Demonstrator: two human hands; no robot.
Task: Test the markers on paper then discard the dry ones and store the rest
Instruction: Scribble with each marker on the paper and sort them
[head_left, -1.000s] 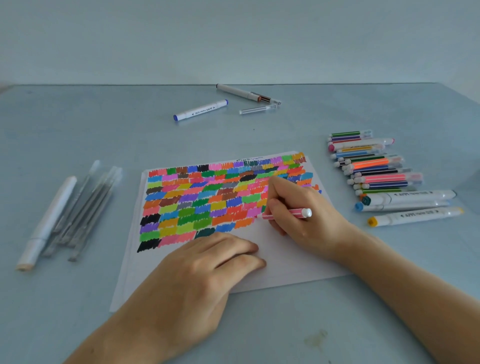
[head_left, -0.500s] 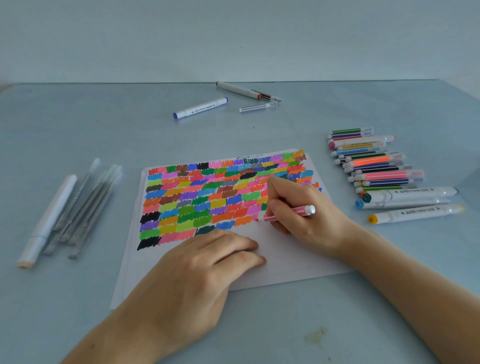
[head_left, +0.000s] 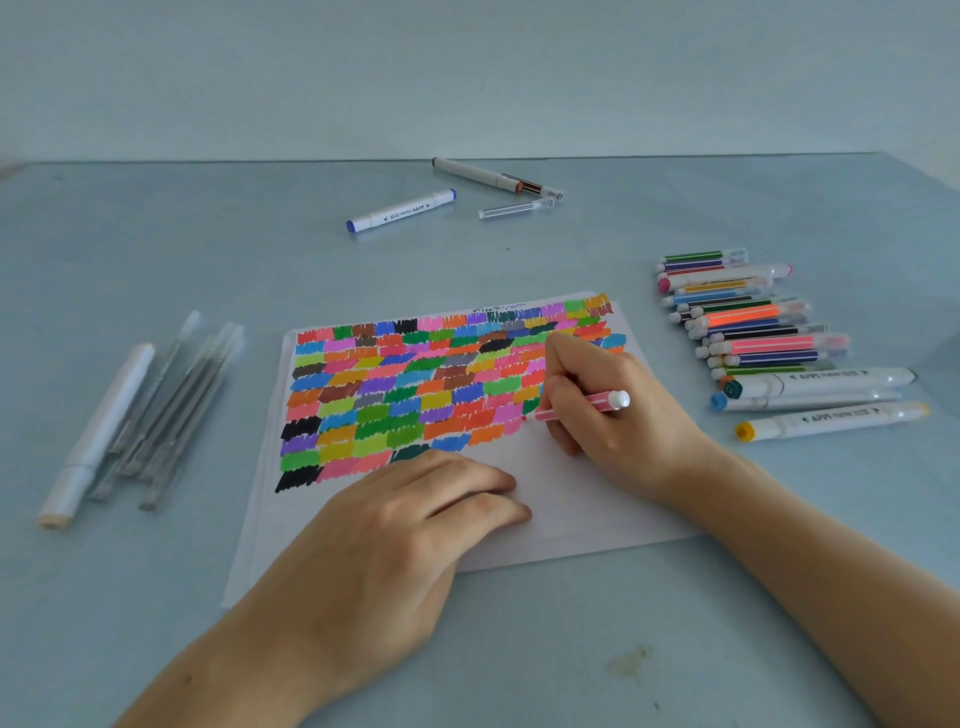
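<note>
Closest to the camera, both arms run off the bottom edge, so the elbows are cut off. The left hand lies flat on the paper, its fingers close together and lightly bent, pressing the sheet down. Its thumb is hidden under the hand.

A little farther, the right hand has its fingers curled tight around a pink marker. The tip meets the paper at the edge of the colored patches, but the fingers hide part of the marker's body.

To the left lie a white marker and some clear grey pens, blurry and hard to count. To the right is a row of markers, stacked close, so some hide others.

Farthest away on the table lie a blue-tipped marker, a pen and a clear cap.
</note>
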